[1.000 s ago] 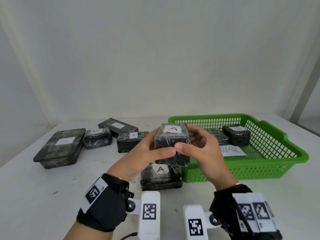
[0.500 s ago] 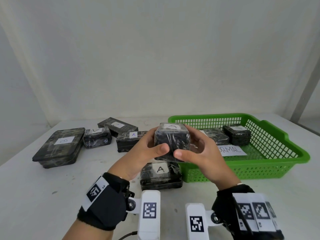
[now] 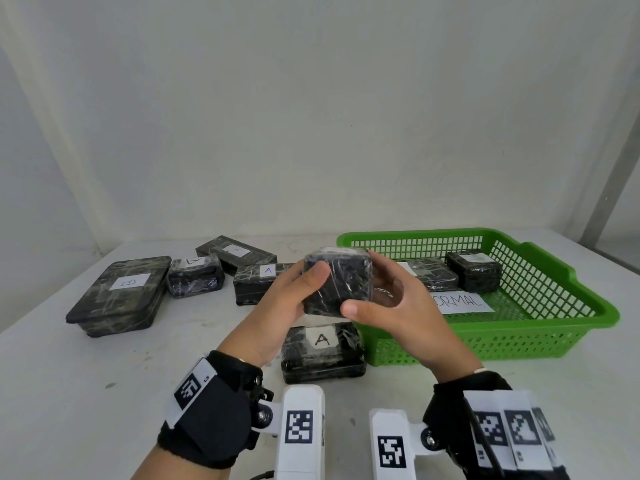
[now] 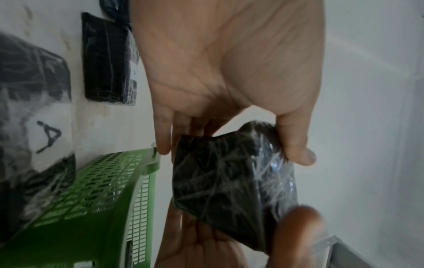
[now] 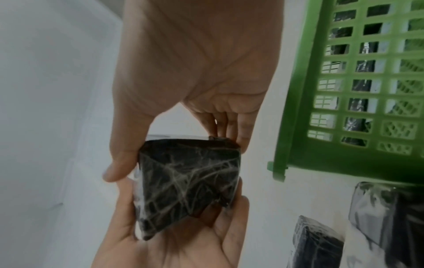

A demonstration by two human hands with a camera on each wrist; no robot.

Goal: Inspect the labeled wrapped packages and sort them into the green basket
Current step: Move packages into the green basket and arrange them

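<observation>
A small black package wrapped in clear film is held above the table between both hands. My left hand grips its left side, thumb on the near face. My right hand grips its right side, thumb at the lower near corner. Its white label faces up and away and is barely visible. The wrist views show the same package pinched between thumbs and fingers. The green basket sits to the right and holds two wrapped packages and a paper sheet.
Another package labeled A lies on the table right under the hands, against the basket's near left corner. At the back left lie a flat package labeled B and three smaller ones marked A. The table's front left is bare.
The held package has been tipped away from me, so its A label now faces up and back. The hands dropped slightly.
</observation>
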